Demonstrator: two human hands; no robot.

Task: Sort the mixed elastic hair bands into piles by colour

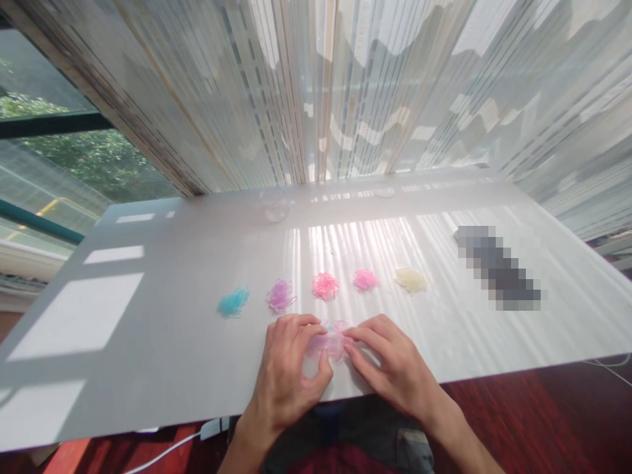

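Near the table's front edge lies a loose pile of mixed pink, purple and bluish bands (334, 341). My left hand (295, 361) is at its left side, fingers curved and thumb apart from them, fingertips touching the pile. From the right, my right hand (390, 362) reaches in with thumb and index finger close together at the pile's edge; whether a band is between them is too small to tell. Beyond the hands sit separate piles: teal (234, 302), purple (281, 296), coral pink (325, 286), light pink (366, 280) and pale yellow (411, 280).
The white table (172, 263) stands against a striped sheer curtain (306, 92). A clear round container (275, 205) and a clear disc (384, 192) are at the back. On the right lies a dark pixelated object (501, 266). A white cable (168, 455) runs below the front edge.
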